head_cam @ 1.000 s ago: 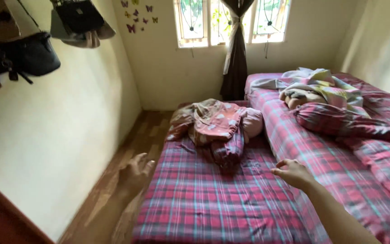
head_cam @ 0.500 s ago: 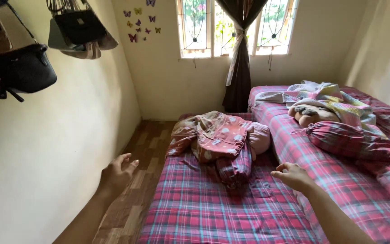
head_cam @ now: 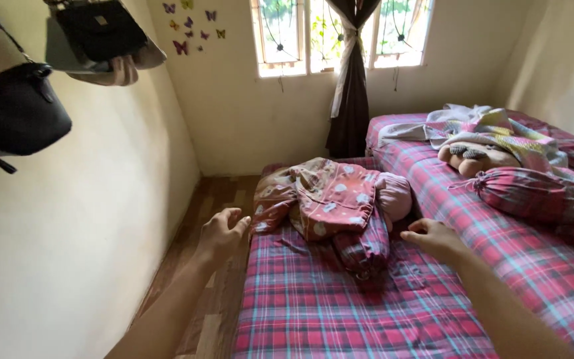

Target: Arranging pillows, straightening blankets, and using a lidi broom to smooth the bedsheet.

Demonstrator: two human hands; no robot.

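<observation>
My left hand hovers open, fingers spread, beside the left edge of a low mattress in a red plaid sheet. A crumpled pink blanket with white spots lies just beyond it, with a plaid bolster poking out from under the blanket. My right hand rests on the plaid sheet right of the bolster, fingers loosely curled, holding nothing.
A second, higher mattress on the right carries a plaid bolster, a stuffed toy and a rumpled blanket. Black bags hang on the left wall. A dark curtain hangs at the window. Wood floor runs along the wall.
My left arm has come up from the floor side toward the pink blanket. The view has moved closer to the bed; my right hand stays on the sheet.
</observation>
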